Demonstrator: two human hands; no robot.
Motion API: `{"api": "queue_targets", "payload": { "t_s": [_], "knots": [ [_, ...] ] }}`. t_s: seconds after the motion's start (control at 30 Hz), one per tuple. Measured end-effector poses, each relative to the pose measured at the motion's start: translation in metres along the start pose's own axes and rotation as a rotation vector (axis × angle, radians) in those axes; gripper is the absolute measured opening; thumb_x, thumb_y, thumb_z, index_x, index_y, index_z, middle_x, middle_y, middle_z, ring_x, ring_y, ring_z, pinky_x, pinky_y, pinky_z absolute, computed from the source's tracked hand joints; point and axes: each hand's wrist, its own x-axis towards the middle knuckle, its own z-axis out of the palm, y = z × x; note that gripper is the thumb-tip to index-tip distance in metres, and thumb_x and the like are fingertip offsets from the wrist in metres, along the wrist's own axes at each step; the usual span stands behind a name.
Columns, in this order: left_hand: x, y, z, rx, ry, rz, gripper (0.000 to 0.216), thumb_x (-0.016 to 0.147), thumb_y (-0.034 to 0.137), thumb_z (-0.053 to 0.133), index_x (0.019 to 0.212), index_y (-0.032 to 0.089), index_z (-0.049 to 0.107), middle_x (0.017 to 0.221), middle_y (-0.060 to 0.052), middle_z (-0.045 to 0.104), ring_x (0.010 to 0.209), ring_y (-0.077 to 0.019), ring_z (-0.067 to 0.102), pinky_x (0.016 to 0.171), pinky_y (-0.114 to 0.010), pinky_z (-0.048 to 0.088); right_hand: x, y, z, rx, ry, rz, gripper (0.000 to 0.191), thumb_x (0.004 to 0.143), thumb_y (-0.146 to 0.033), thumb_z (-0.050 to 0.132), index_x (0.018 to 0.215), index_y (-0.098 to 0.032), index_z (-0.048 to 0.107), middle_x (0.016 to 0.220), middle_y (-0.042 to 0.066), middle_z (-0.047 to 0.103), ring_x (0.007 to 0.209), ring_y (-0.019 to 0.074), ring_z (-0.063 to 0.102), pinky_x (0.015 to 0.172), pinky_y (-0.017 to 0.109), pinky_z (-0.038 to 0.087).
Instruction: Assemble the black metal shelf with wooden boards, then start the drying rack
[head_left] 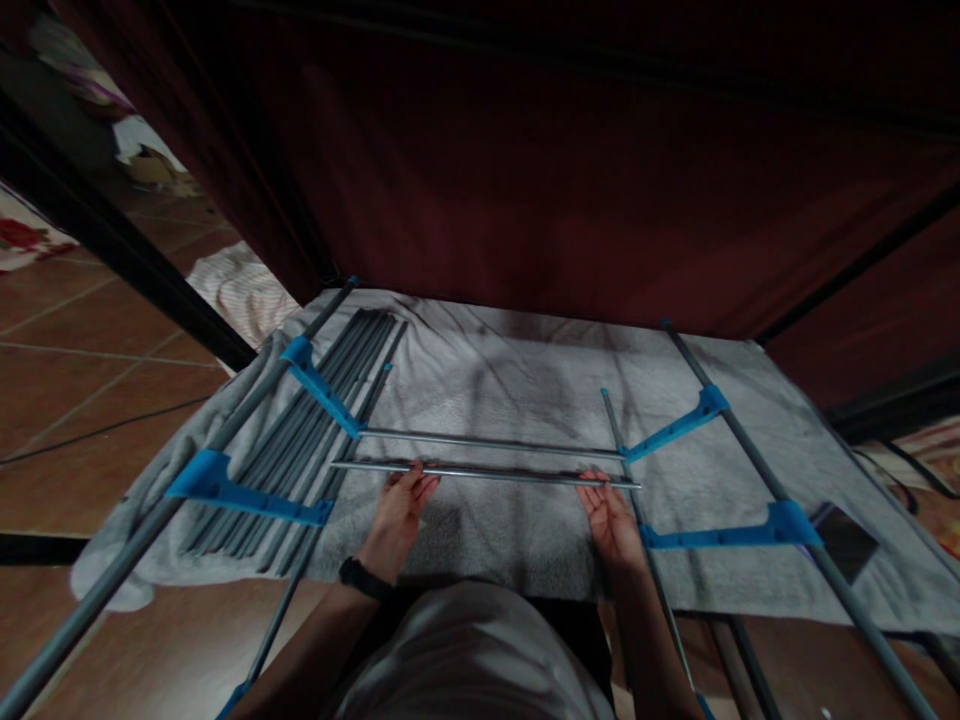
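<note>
Pale shirt (pixel 472 660) below — left hand (pixel 403 503) and right hand (pixel 607 510) pinch one rod (pixel 506 477) (silvery).

Grey plush blanket (pixel 495 375) covering a raised surface.
Parallel grey tubes (pixel 285 440) lie in a row on its left part; a flat, dark rectangular object (pixel 849 545), too dim to identify, lies near its right end.

Side-by-side rods (pixel 292 440) lie at left on the cloth (pixel 487 375)

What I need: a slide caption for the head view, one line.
Left hand and right hand hold a thin metal rod among grey poles with blue brackets over a grey cloth.
</note>
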Motion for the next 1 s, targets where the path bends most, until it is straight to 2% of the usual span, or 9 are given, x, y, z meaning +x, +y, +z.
{"api": "queue_targets", "payload": {
  "t_s": [0.27,0.5,0.7,0.87,1.0],
  "knots": [
    [0.006,0.019,0.001,-0.007,0.063,0.05,0.02,0.091,-0.001,0.06,0.08,0.015,0.064,0.072,-0.002,0.075,0.063,-0.0127,0.073,0.066,-0.023,0.062,0.002,-0.001,0.0,0.035,0.008,-0.006,0.03,0.078,-0.04,0.086,0.105,-0.03,0.076,0.122,0.005,0.079,0.117,0.0202,0.072,0.109,0.044,0.058],
    [0.011,0.03,-0.006,-0.042,0.03,0.062,0.019,0.091,0.0,0.06,0.081,0.014,0.066,0.074,-0.004,0.076,0.068,-0.0141,0.075,0.068,-0.023,0.061,0.001,-0.001,0.002,0.034,0.024,-0.021,0.032,0.081,-0.042,0.083,0.108,-0.027,0.075,0.12,0.006,0.08,0.122,0.0206,0.071,0.117,0.045,0.051],
    [0.012,0.028,-0.013,-0.054,-0.028,0.094,0.017,0.09,0.0,0.061,0.083,0.014,0.068,0.079,-0.005,0.077,0.072,-0.014,0.075,0.073,-0.023,0.061,0.0,-0.002,0.003,0.031,0.022,-0.038,0.039,0.082,-0.037,0.083,0.119,-0.031,0.072,0.126,0.005,0.078,0.123,0.0201,0.071,0.117,0.047,0.05],
    [0.012,0.022,-0.012,-0.011,0.004,0.036,0.018,0.092,0.002,0.061,0.082,0.015,0.068,0.079,-0.005,0.078,0.074,-0.0152,0.076,0.076,-0.026,0.061,0.001,-0.001,0.002,0.008,0.036,-0.054,0.034,0.086,-0.042,0.08,0.116,-0.029,0.074,0.133,0.004,0.075,0.127,0.0197,0.068,0.119,0.046,0.049],
    [0.013,0.018,-0.011,0.0,0.025,0.016,0.019,0.093,0.003,0.061,0.081,0.015,0.069,0.081,-0.006,0.078,0.073,-0.0155,0.076,0.077,-0.027,0.061,0.003,0.001,-0.001,0.019,0.05,-0.058,0.03,0.083,-0.043,0.083,0.108,-0.028,0.075,0.127,0.004,0.077,0.123,0.0194,0.07,0.115,0.044,0.053]
  ]
}}
